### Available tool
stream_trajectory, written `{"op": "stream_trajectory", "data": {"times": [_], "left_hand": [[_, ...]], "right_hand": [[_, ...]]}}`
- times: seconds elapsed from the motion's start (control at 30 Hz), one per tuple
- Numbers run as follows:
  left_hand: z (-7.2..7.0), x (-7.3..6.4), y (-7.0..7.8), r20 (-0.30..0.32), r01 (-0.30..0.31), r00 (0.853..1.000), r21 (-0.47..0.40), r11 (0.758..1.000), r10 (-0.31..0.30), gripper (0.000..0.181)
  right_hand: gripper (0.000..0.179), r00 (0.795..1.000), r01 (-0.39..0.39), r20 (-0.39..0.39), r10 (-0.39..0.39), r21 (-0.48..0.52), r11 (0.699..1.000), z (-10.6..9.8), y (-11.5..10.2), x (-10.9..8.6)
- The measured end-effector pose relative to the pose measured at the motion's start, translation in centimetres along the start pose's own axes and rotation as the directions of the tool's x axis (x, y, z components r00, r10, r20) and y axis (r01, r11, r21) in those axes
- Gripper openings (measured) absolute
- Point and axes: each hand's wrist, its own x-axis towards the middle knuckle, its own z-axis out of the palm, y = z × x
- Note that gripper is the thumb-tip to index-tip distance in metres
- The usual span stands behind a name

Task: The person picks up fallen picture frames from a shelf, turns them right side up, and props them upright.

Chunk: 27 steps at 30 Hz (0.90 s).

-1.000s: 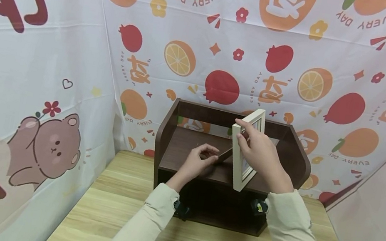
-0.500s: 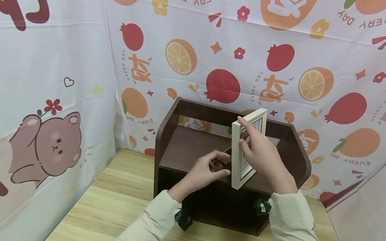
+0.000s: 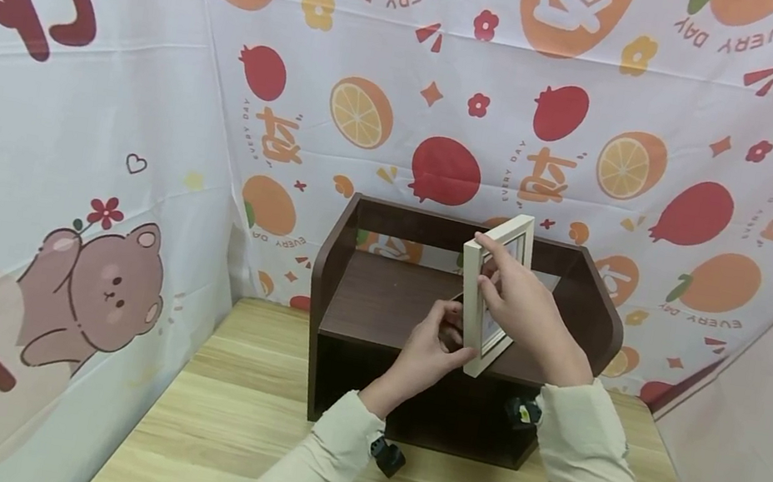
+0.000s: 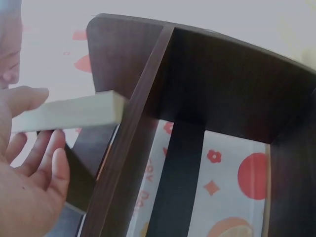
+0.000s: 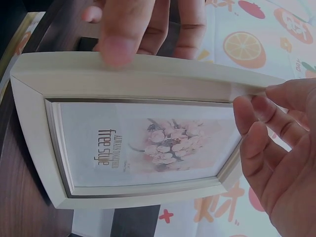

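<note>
A cream picture frame [image 3: 473, 314] stands tilted on the upper board of a dark brown desktop shelf [image 3: 377, 299]. My right hand [image 3: 528, 306] grips its upper part, thumb and fingers at the near side edge. Lower on that same edge, my left hand [image 3: 426, 348] pinches the frame, its thumb in front and its fingers curled behind. The right wrist view shows the frame's glass front with a pink blossom print [image 5: 170, 148] and lettering. In the left wrist view, a dark flap [image 4: 79, 177] juts from behind the frame, beside the left fingers.
The shelf has raised side panels [image 3: 598, 317], a back rail [image 3: 427, 226] and a dark lower compartment [image 3: 449, 419]. It stands on a light wooden table [image 3: 242, 387]. Fruit-printed cloth [image 3: 387, 47] hangs behind it, and a bear-printed cloth [image 3: 97, 296] is at the left.
My left hand has moved right from beside the frame's back to the frame's edge and now pinches it. My right hand has kept its grip, and the frame has barely shifted.
</note>
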Motion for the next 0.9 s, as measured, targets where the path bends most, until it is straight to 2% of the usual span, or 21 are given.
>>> {"op": "stream_trajectory", "data": {"times": [0.2,0.33,0.63,0.9], "left_hand": [[1.7,0.1,-0.1,-0.113,-0.031,0.993,0.092,0.995,0.042,0.053],[2.1,0.0,-0.1,-0.152,-0.026,0.987,0.129,0.991,0.046,0.053],[1.4,0.0,-0.4,-0.151,-0.041,0.986,0.176,0.983,0.068,0.051],[0.4,-0.1,-0.6,-0.122,-0.035,0.991,0.181,0.983,0.058,0.05]], "right_hand": [[0.056,1.0,-0.001,0.004,0.001,0.003,1.0,-0.1,0.1,0.0],[0.056,1.0,0.004,0.003,-0.004,0.001,1.0,0.0,0.1,0.0],[0.057,1.0,-0.002,0.014,0.002,-0.01,1.0,-0.3,0.1,0.7],[0.051,0.995,-0.094,-0.022,0.092,-0.1,0.991,-0.7,0.8,1.7]]}}
